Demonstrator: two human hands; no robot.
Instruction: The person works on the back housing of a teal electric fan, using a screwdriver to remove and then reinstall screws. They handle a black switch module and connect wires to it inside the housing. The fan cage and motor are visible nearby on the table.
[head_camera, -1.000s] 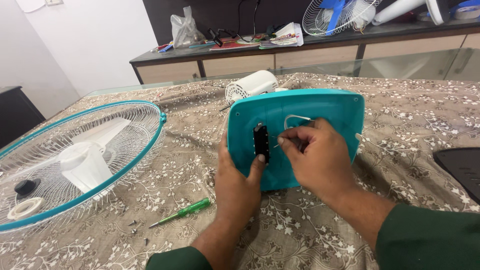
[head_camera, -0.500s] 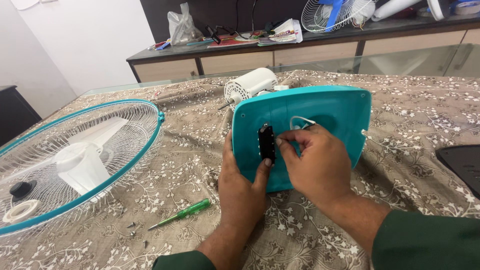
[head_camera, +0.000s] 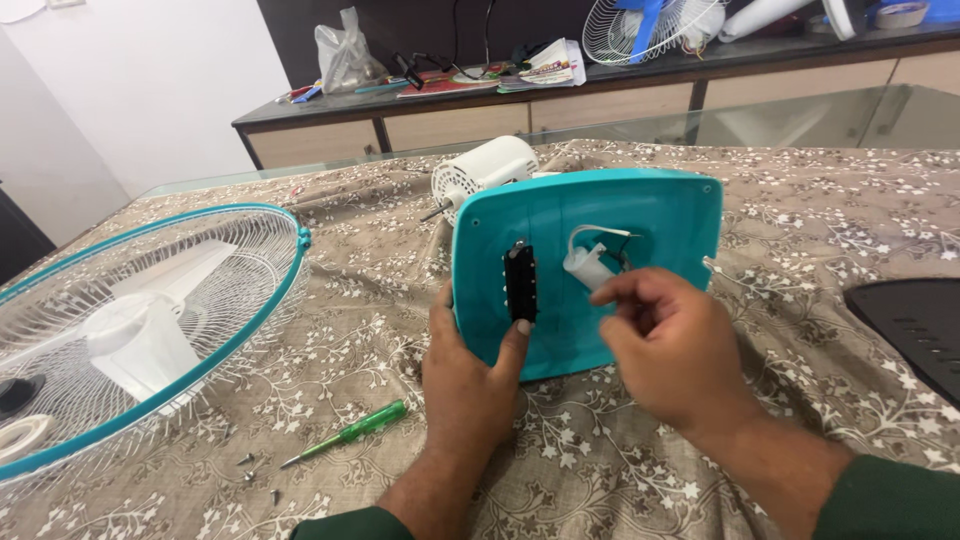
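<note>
The left hand grips the edge of a tilted teal fan base, thumb on its black switch block, while the right hand pinches a small white cylinder, above the floral-clothed surface, green screwdriver nearby.

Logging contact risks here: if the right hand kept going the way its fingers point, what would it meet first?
Most likely the small white cylindrical part on the teal fan base. The right hand already has its fingers at it, though actual touch is unclear.
</note>
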